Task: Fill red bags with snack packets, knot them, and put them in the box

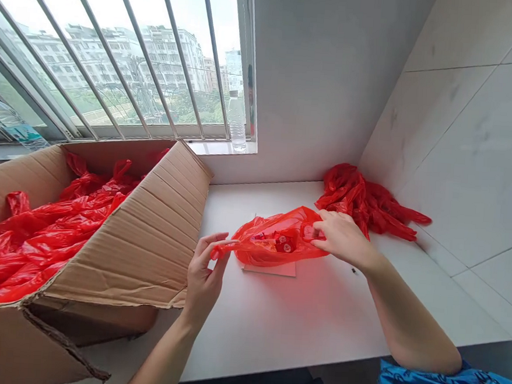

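Note:
A red plastic bag (pixel 279 237) with small red packets inside lies on the white counter (pixel 317 325). My left hand (pixel 204 273) pinches the bag's twisted left handle. My right hand (pixel 340 236) grips the bag's right end, fingers closed on the plastic. Under the bag lies a flat pale card (pixel 272 269).
A large open cardboard box (pixel 147 237) full of filled red bags (pixel 38 229) stands at the left. A heap of empty red bags (pixel 364 202) lies in the back right corner by the tiled wall. A clear bottle (pixel 237 120) stands on the barred window's sill.

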`<state>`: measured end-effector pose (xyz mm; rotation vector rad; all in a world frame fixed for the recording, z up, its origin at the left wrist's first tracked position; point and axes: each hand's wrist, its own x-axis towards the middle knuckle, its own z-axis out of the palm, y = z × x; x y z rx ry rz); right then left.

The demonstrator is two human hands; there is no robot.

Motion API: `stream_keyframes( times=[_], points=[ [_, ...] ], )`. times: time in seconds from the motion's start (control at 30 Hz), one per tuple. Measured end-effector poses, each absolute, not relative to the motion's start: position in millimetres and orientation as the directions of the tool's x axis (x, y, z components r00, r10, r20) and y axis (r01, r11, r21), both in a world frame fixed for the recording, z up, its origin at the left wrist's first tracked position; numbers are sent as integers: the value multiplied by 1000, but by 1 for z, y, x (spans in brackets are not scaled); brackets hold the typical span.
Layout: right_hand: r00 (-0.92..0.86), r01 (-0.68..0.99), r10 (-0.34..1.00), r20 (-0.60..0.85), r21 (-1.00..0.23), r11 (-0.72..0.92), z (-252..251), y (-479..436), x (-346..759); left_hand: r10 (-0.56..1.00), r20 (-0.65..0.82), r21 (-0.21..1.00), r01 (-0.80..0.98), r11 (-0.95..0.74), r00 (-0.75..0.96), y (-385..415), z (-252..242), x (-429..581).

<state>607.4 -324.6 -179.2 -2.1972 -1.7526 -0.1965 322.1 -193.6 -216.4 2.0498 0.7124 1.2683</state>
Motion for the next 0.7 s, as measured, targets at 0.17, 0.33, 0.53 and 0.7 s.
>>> stream_keyframes(
  times=[0.17, 0.33, 0.53, 0.7],
  points=[
    [387, 636, 707, 591, -727, 259, -139, -303, 606, 899, 401, 880, -346, -325, 177, -172, -178, 373],
    [539, 77, 700, 469, -855, 513, -138, -261, 596, 934, 328, 790, -582, -191, 139, -146, -149, 416],
    [568, -225, 734, 371, -788, 573, -154, -230, 584, 891, 309, 795, -605, -50, 332, -135, -144, 418],
    [315, 38, 877, 363, -928, 371, -166, -229, 568, 668, 242, 960, -275, -58, 704, -141, -156, 419]
  ],
)
